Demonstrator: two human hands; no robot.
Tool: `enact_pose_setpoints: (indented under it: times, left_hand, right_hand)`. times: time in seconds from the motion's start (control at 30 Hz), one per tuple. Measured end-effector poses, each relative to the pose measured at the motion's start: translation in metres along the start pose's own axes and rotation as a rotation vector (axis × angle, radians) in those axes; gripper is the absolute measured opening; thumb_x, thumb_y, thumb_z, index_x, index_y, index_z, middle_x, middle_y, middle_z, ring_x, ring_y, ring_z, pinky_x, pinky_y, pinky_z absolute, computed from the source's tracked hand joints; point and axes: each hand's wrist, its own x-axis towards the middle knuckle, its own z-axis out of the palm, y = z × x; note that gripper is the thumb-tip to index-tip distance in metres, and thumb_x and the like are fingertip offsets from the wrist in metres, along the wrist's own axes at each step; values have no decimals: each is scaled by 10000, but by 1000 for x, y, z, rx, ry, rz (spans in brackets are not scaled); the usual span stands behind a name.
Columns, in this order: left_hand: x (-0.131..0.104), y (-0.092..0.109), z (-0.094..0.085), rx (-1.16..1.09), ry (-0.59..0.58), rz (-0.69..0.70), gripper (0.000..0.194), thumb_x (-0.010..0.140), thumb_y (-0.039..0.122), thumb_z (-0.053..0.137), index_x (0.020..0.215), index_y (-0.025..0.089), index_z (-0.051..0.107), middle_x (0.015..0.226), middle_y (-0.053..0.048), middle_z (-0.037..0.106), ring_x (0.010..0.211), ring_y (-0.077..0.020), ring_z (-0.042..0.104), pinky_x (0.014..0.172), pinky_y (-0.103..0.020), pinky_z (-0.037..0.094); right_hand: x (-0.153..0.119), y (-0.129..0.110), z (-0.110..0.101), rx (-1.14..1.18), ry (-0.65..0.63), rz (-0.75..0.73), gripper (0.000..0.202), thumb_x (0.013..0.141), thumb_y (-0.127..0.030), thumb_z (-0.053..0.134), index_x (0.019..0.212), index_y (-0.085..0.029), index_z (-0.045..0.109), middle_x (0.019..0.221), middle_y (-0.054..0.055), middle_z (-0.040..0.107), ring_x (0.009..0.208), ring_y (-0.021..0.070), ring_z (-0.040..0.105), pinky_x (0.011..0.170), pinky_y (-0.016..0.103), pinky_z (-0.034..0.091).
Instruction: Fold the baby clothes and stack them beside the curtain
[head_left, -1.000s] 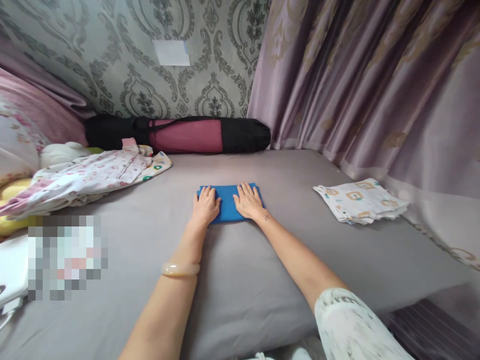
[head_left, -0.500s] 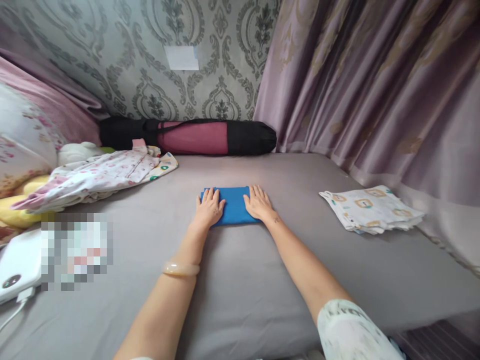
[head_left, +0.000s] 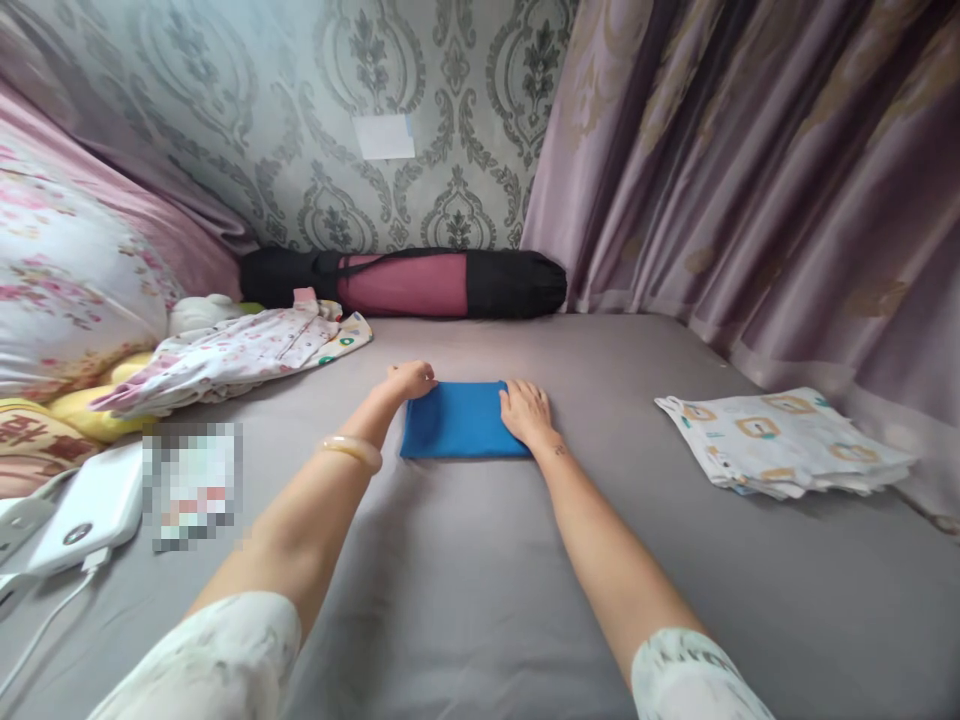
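Observation:
A folded blue cloth [head_left: 466, 420] lies flat as a neat rectangle on the grey bed sheet. My left hand [head_left: 412, 379] is at its far left corner, fingers curled and closed on the cloth's edge; the fingertips are partly hidden. On the right end of the cloth rests my right hand [head_left: 527, 410], palm down with fingers stretched forward. A pale bangle [head_left: 352, 451] circles my left wrist.
A stack of white printed cloths [head_left: 780, 440] lies to the right. At left are crumpled floral clothes [head_left: 240, 355], a white power bank [head_left: 94, 508] with a cable, and a pixelated item [head_left: 199, 485]. A black and pink long bag [head_left: 405, 284] lies along the wall.
My left hand has lifted from lying flat on the cloth and shifted to its far left corner, fingers now curled. My right hand stays on the right end. The view has shifted slightly.

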Motion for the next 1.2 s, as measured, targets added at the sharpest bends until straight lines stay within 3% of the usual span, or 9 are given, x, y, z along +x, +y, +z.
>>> enact_pose_setpoints:
  times: [0.17, 0.5, 0.63, 0.77, 0.87, 1.03, 1.2]
  left_hand:
    - [11, -9, -7, -89, -113, 65, 346, 778, 349, 577, 1041, 165, 707, 1032, -74, 735, 920, -197, 667, 790, -232, 493]
    - [23, -20, -1, -345, -195, 54, 400, 574, 443, 654, 870, 178, 698, 929, -73, 730, 904, -230, 634, 733, -254, 474]
    - [15, -16, -6, -413, -128, 84, 341, 538, 440, 663, 766, 187, 662, 771, -36, 687, 800, -208, 610, 670, -251, 448]
    - [-5, -4, -21, -454, -25, 224, 260, 578, 400, 625, 719, 185, 585, 608, 15, 557, 604, -146, 506, 527, -237, 359]
    - [-30, 11, -35, -453, 30, 380, 189, 621, 337, 584, 723, 192, 518, 585, 42, 491, 553, -113, 437, 502, -224, 322]
    - [-74, 36, -55, -297, 175, 542, 126, 685, 287, 555, 760, 191, 522, 698, 22, 558, 637, -118, 477, 584, -227, 384]
    - [-107, 47, -70, -280, 187, 587, 127, 747, 303, 546, 815, 196, 535, 850, -5, 636, 730, -127, 545, 670, -239, 441]
  right_hand:
    - [0, 1, 1, -4, 11, -6, 384, 1003, -286, 310, 1246, -166, 582, 1292, 132, 601, 1215, 237, 487, 1038, 383, 279]
    - [2, 2, 3, 14, 33, -11, 379, 989, -282, 347, 1253, -133, 573, 1260, 146, 613, 1189, 254, 504, 1015, 388, 323]
    - [2, 4, 4, 39, 32, -15, 399, 983, -268, 351, 1314, -125, 522, 1350, 152, 556, 1283, 264, 436, 1068, 421, 289]
    - [3, 6, 3, 76, 0, -27, 466, 969, -252, 359, 1414, -120, 412, 1485, 136, 423, 1423, 278, 247, 1131, 503, 203]
    - [4, 8, -2, 115, -23, -52, 527, 928, -191, 366, 1450, -120, 359, 1513, 120, 386, 1440, 270, 209, 1152, 537, 154]
    - [6, 14, -23, 151, -31, -104, 754, 745, -77, 424, 1487, -130, 295, 1481, 127, 426, 1408, 257, 273, 1158, 539, 118]
    - [7, 23, -53, 178, -68, -152, 770, 692, -132, 504, 1450, -196, 387, 1389, 96, 535, 1309, 266, 408, 1145, 498, 136]
